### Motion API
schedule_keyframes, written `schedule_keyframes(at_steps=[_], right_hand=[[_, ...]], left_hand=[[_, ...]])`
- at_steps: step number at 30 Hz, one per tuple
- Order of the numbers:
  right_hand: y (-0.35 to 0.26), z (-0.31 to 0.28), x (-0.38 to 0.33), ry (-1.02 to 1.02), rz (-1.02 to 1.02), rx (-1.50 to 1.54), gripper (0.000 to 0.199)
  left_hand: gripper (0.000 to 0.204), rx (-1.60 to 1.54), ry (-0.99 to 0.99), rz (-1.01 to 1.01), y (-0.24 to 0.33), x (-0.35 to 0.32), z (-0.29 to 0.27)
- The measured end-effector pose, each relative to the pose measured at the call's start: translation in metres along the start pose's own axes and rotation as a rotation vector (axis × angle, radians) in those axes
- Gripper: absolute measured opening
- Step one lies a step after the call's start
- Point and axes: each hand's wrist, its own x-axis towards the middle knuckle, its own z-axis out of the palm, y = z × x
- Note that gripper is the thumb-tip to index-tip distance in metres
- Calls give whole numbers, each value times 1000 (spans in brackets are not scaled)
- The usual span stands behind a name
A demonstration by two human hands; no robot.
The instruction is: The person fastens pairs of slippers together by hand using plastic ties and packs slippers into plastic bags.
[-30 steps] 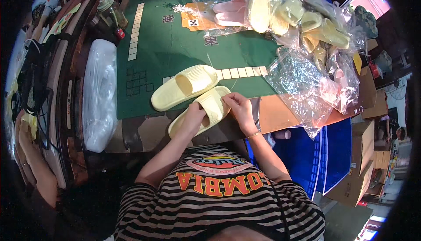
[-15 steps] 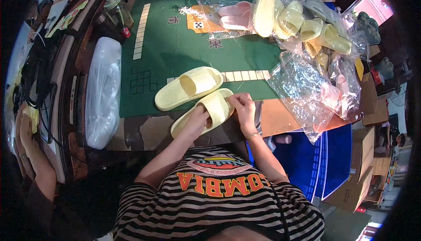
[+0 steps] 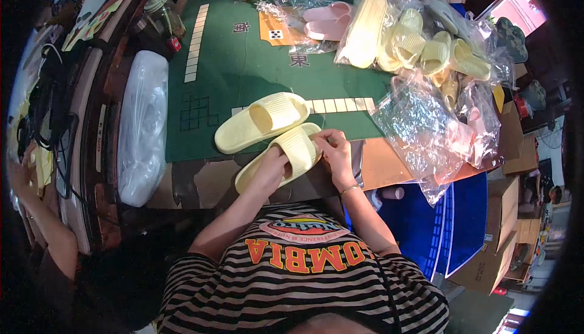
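— Where's the slide?
— A ribbed pale-yellow foam slide (image 3: 281, 156) lies at the desk (image 3: 243, 72) edge; the left hand (image 3: 271, 167) grips its sole, the right hand (image 3: 334, 151) pinches its toe.
— Nearby?
— Its twin (image 3: 261, 121) on green felt, crinkly clear bags (image 3: 426, 115) to the right.

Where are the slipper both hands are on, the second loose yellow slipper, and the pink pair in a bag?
near yellow slipper (image 3: 299, 146), head view, on its ribbed strap.
far yellow slipper (image 3: 281, 110), head view, on its strap top.
pink slippers (image 3: 328, 20), head view, on the bagged pair's upper side.
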Motion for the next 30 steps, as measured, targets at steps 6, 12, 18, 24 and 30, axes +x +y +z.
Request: schedule_keyframes(at_steps=[6,12,18,24,30], right_hand=[[-8,-2,1,-70,216,418,11],[-23,-34,4,221,-332,-367,18],[34,-161,10,537,-80,-1163,51],[47,-236,40,145,-557,-1048,31],[35,-315,77,75,-602,-1328,30]], left_hand=[[36,-54,119,5,12,-20,-10],[43,-4,114,-82,9,-22,-6],[31,-18,-54,-142,13,-16,-21],[27,72,-128,-122,12,-18,-21],[29,95,-29,-90,11,-27,-24]])
